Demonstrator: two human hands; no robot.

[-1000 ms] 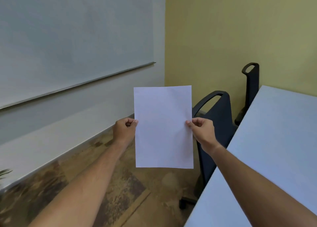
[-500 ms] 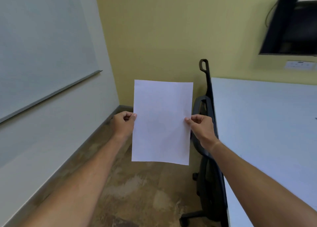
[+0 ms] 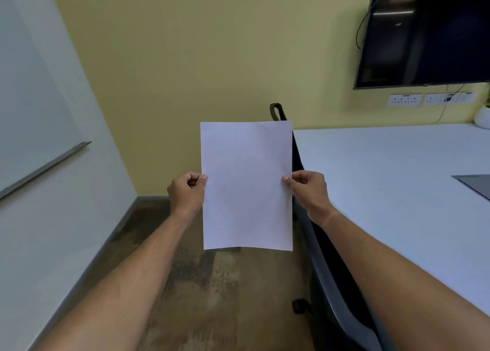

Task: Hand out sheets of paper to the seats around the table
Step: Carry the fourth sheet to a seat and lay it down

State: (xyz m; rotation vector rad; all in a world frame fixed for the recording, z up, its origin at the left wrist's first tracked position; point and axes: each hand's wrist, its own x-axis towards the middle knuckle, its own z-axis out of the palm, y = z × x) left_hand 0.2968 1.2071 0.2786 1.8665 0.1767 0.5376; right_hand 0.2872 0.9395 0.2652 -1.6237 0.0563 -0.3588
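The left hand (image 3: 187,193) and right hand (image 3: 309,190) each pinch a side edge of an upright white sheet of paper (image 3: 246,186). It hangs above the floor, just left of the white table (image 3: 392,181) and a dark chair (image 3: 326,266).

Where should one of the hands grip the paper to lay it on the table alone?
Probably keep the right hand pinching the paper at its right long edge, mid-height. The sheet hangs upright and that edge faces the table; the left hand can let go.

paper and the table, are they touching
Apart. The head view shows the paper held upright in the air by both hands, over the floor, left of the table edge.
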